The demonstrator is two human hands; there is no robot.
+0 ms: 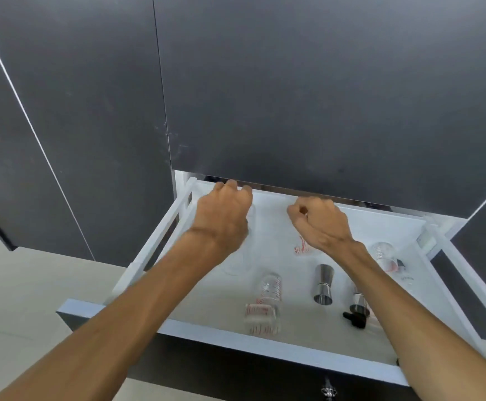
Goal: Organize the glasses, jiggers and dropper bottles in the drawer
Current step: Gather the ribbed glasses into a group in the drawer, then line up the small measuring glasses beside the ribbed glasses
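Note:
The white drawer (224,332) stands pulled out below me. At its back left, my left hand (224,218) curls over a tall clear glass (240,261) that shows below the palm. Toward the back middle, my right hand (320,221) is closed, and a small red-marked measuring glass (301,246) peeks out just under its palm. Two more measuring glasses (270,285) (262,319) lie near the front. A steel jigger (322,285) lies in the middle. A second jigger (359,302) and a black-capped dropper bottle (354,316) lie partly under my right forearm.
Another measuring glass (383,254) and a clear dropper bottle (403,272) sit at the right side of the drawer. A dark cabinet door (294,96) overhangs the drawer's back edge. A key (327,390) hangs in the dark front below. Beige floor lies to the left.

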